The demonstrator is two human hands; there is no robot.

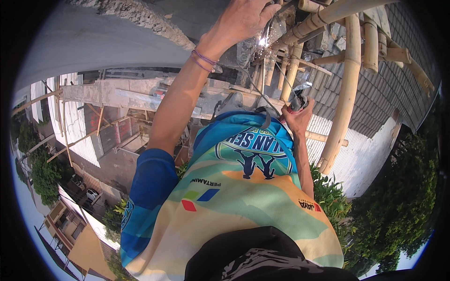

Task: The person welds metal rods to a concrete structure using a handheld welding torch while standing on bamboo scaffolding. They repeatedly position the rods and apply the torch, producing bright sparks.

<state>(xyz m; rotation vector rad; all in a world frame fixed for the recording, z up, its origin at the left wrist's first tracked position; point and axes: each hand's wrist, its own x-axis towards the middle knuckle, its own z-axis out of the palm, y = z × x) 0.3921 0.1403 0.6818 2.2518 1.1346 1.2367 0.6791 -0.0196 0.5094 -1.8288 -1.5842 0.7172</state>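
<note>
The left hand [243, 18] is seen raised at the top of the view, its fingers closed loosely over a thin metal rod [266, 33] where that rod meets the bamboo scaffold [349, 84]. A bright white spark [262, 42] with scattered glowing points is shown just below the fingertips, against the grey wall. Two thin purple bands [204, 59] are worn around the left wrist.

The right hand [296, 117] is held lower and to the right, closed around a dark-handled tool [299, 100]; whether this is an electrode holder cannot be told with certainty. A thin rod or wire [281, 75] is seen running from this tool up toward the spark. The worked spot is thus located between the two hands, close under the left one, beside the joint of the bamboo poles.

The person's torso is covered by a blue, green and orange jersey [239, 196], with a dark cloth [253, 257] at the lower edge. Grey shoes [234, 100] are visible just left of the right hand, set on a concrete ledge [117, 96].

Farther out, a grey tiled roof [393, 79] is shown behind the scaffold, corrugated sheeting [361, 159] below it, green trees [398, 206] at the right, and buildings with a parked car [91, 194] far below at the left.
</note>
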